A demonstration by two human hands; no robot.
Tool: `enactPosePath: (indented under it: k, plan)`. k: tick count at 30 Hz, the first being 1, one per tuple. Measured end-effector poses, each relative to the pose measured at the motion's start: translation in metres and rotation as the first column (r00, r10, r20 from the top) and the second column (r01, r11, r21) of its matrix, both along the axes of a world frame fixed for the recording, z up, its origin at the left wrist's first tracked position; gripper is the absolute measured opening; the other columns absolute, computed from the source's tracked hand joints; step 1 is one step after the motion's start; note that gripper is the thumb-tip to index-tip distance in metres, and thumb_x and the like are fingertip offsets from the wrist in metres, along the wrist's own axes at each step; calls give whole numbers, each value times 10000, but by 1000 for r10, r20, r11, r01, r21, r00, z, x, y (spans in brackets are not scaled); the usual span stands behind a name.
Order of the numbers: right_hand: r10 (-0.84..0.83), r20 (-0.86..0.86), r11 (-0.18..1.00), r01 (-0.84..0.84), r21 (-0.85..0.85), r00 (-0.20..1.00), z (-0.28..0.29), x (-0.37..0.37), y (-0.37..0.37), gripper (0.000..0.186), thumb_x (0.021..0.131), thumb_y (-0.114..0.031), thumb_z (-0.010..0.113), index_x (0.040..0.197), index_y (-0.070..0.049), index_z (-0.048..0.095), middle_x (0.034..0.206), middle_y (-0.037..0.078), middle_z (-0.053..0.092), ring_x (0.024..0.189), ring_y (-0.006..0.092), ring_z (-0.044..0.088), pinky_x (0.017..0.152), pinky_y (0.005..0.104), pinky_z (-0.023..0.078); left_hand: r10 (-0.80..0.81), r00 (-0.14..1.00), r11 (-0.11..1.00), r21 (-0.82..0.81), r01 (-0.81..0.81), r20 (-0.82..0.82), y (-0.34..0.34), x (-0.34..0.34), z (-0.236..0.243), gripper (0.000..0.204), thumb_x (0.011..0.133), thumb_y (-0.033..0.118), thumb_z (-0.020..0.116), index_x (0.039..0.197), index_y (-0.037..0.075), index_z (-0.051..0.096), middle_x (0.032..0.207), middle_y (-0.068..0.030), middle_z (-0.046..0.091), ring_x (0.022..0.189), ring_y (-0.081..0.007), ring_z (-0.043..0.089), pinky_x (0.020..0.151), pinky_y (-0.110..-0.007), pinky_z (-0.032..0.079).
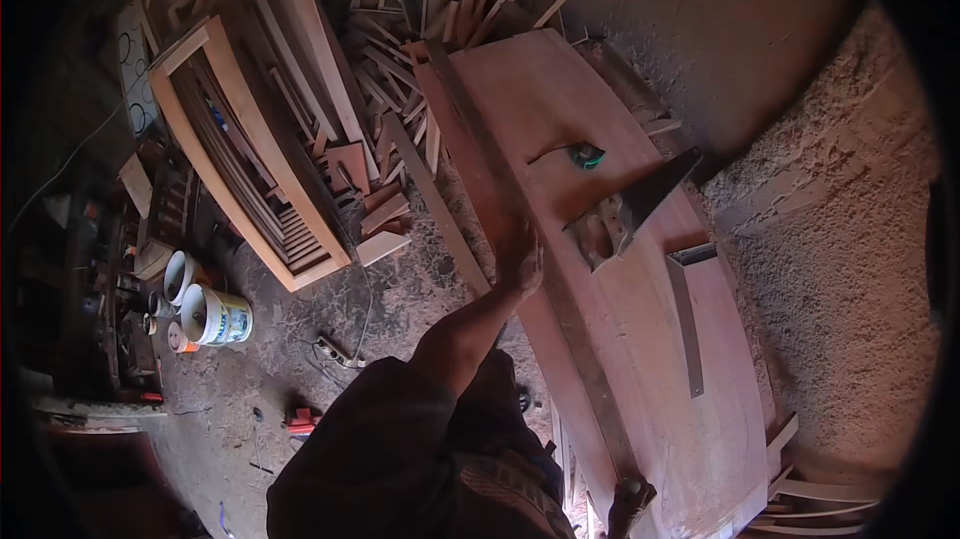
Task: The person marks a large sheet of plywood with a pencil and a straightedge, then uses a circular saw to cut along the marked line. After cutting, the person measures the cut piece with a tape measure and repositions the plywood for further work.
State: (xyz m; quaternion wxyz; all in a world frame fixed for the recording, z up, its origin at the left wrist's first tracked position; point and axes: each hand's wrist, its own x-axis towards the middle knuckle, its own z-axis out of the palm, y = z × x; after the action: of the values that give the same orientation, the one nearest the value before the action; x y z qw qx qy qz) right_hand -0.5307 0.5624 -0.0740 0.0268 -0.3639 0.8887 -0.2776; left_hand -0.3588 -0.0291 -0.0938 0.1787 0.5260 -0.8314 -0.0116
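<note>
A long, narrow, dark wooden strip (572,324) runs lengthwise along a wide reddish wooden panel (650,379). My left hand (520,264) is closed at the strip's left edge, around its middle. At the near end, my right hand (630,501) is in shadow, its fingers bent around the strip. To the right of the strip, a handsaw (655,194) with a pale wooden handle rests on the panel. Farther up lies a green tape measure (586,155) with some tape drawn out. A try square (686,314) lies nearer, right of the saw.
Left of the panel, a wooden frame (255,149) with slats leans among other frames. Offcuts (395,69) are heaped at the far end. White buckets (215,315) and a power strip (338,352) stand on the littered floor. Sawdust (830,209) covers the ground at right.
</note>
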Motion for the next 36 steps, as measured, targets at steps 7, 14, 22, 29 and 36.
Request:
enactPosePath:
  k: [7, 14, 22, 29, 36]
  plan:
    - [132, 279, 965, -59, -255, 951, -72, -28, 50, 641, 808, 92, 748, 1315, -40, 377, 1242, 189, 531, 1013, 269, 531, 759, 360, 563, -73, 990, 987, 132, 89, -119, -12, 7, 17, 678, 901, 363, 670, 1416, -21, 452, 1455, -178, 428, 1361, -342, 405, 1075, -533, 367]
    - [13, 71, 993, -4, -115, 997, -57, -25, 43, 449, 776, 25, 823, 1142, -32, 570, 1122, 161, 612, 988, 294, 533, 799, 439, 511, -91, 994, 970, 230, 74, 66, -35, 20, 54, 880, 799, 521, 746, 1438, 0, 436, 1523, -165, 367, 1424, -348, 336, 1130, -547, 333]
    - [-105, 58, 983, 95, 156, 993, 21, -1, -82, 296, 936, -179, 641, 1188, -34, 587, 1084, 196, 560, 1054, 394, 550, 842, 484, 474, -262, 953, 946, 236, 223, 150, -77, 28, 52, 900, 792, 577, 734, 1390, -33, 450, 1469, -198, 399, 1390, -331, 389, 1074, -498, 411]
    - [386, 22, 872, -356, -336, 922, 101, 26, -309, 55, 884, 47, 619, 921, 6, 619, 854, 136, 523, 805, 272, 489, 675, 415, 424, -409, 900, 879, 332, 343, 153, -126, 29, 49, 612, 799, 559, 717, 1026, -5, 638, 1031, -102, 614, 1207, -289, 515, 969, -464, 473]
    - [546, 261, 798, -399, -452, 796, 170, 60, -578, 87, 972, -71, 616, 905, -16, 606, 762, 103, 606, 624, 152, 531, 577, 308, 428, -209, 919, 974, -7, 225, 334, -155, 40, 65, 1106, 579, 724, 738, 1267, -125, 574, 1312, -283, 562, 1226, -426, 504, 1101, -529, 338]
